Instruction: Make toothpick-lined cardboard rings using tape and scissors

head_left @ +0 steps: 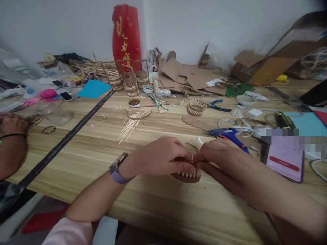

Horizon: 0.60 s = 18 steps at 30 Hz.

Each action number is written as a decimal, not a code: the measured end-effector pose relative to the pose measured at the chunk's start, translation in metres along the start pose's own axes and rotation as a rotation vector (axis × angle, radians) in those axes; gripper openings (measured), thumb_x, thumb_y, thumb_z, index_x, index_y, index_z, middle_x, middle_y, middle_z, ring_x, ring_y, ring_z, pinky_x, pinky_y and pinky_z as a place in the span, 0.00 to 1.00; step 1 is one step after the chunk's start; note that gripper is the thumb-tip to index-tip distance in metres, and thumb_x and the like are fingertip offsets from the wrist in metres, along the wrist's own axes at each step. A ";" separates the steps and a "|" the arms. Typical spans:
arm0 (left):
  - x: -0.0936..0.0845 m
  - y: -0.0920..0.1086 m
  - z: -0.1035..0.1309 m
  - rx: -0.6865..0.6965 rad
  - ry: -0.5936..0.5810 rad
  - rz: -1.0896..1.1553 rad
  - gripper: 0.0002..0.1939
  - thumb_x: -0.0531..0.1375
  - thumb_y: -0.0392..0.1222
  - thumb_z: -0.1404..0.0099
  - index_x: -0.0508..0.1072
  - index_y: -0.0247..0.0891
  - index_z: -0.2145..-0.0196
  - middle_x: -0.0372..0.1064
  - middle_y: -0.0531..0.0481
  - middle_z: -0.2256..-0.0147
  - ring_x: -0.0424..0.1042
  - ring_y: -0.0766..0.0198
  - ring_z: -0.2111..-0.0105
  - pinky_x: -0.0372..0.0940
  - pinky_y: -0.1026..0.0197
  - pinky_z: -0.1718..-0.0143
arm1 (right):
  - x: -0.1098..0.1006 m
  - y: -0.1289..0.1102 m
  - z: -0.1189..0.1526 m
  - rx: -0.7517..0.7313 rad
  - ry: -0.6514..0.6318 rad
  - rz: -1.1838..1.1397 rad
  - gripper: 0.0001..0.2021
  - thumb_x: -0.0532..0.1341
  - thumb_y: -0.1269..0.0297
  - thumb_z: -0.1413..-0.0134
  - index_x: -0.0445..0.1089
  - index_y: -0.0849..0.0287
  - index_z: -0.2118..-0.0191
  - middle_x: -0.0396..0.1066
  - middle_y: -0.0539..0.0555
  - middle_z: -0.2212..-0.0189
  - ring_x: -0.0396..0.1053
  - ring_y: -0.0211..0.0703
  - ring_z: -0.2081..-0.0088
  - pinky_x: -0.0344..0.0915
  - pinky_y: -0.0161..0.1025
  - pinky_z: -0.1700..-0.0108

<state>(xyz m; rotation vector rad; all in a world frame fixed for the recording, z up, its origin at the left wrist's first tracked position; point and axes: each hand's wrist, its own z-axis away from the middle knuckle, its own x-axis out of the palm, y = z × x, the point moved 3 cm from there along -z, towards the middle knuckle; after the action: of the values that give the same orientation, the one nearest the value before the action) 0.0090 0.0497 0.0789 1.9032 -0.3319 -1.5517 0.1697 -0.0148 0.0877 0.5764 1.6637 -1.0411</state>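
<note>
My left hand [168, 157], with a watch [119, 166] on its wrist, is closed around the near side of a small round basket [186, 177] of pale upright sticks on a brown base. Close against it, my right hand [217, 154] pinches at the basket's top edge. A short pale stick [192, 156] shows between the fingertips of both hands; what the right fingers grip is hidden. Beyond the hands lies a pile of loose thin sticks [130, 127] with a brown strip ring [143, 117]. A similar open basket [196, 107] stands farther back beside blue-handled pliers [219, 105].
A blue glue gun [227, 134] and a phone [284, 160] lie at right among white cables. Finished handled baskets [130, 85], cardboard sheets [186, 73] and a red bag [126, 37] stand at the back. Another person's hand [12, 124] rests at left, beyond a black strip [68, 136].
</note>
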 end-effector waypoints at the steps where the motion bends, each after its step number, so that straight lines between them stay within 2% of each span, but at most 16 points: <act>1: 0.002 0.001 -0.001 -0.015 0.012 -0.022 0.12 0.58 0.46 0.31 0.78 0.36 0.65 0.75 0.48 0.68 0.71 0.61 0.63 0.61 0.63 0.59 | 0.002 -0.001 -0.001 0.007 0.003 0.008 0.16 0.49 0.62 0.34 0.73 0.54 0.66 0.71 0.54 0.71 0.66 0.47 0.66 0.57 0.44 0.62; 4: 0.003 0.004 -0.001 -0.035 0.037 -0.067 0.10 0.59 0.42 0.31 0.78 0.36 0.66 0.74 0.50 0.70 0.71 0.62 0.64 0.60 0.63 0.60 | 0.003 0.000 -0.001 0.029 0.037 -0.009 0.15 0.50 0.62 0.35 0.73 0.54 0.65 0.72 0.53 0.72 0.68 0.46 0.67 0.59 0.44 0.61; 8: -0.003 0.007 0.002 -0.047 0.080 -0.115 0.11 0.58 0.43 0.31 0.78 0.37 0.66 0.74 0.49 0.67 0.71 0.61 0.60 0.60 0.61 0.56 | -0.008 0.007 0.003 0.056 0.116 -0.067 0.10 0.56 0.58 0.39 0.73 0.52 0.58 0.75 0.53 0.66 0.71 0.49 0.63 0.62 0.45 0.60; 12: -0.008 0.005 0.005 -0.048 0.101 -0.111 0.12 0.58 0.44 0.31 0.78 0.37 0.68 0.74 0.49 0.66 0.71 0.61 0.59 0.60 0.61 0.55 | -0.017 0.014 0.009 0.080 0.081 -0.109 0.10 0.55 0.58 0.39 0.73 0.51 0.60 0.76 0.53 0.67 0.72 0.48 0.65 0.65 0.43 0.63; 18: -0.010 -0.001 0.007 0.006 0.101 -0.028 0.12 0.60 0.44 0.32 0.78 0.36 0.69 0.74 0.49 0.67 0.71 0.62 0.59 0.60 0.64 0.56 | -0.016 0.016 0.011 0.049 0.078 -0.100 0.09 0.54 0.62 0.38 0.72 0.51 0.59 0.76 0.51 0.67 0.72 0.47 0.65 0.64 0.42 0.63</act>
<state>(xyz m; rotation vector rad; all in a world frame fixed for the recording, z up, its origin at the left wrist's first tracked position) -0.0001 0.0539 0.0856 1.9903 -0.2670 -1.4681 0.1935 -0.0144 0.0965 0.5766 1.7544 -1.1474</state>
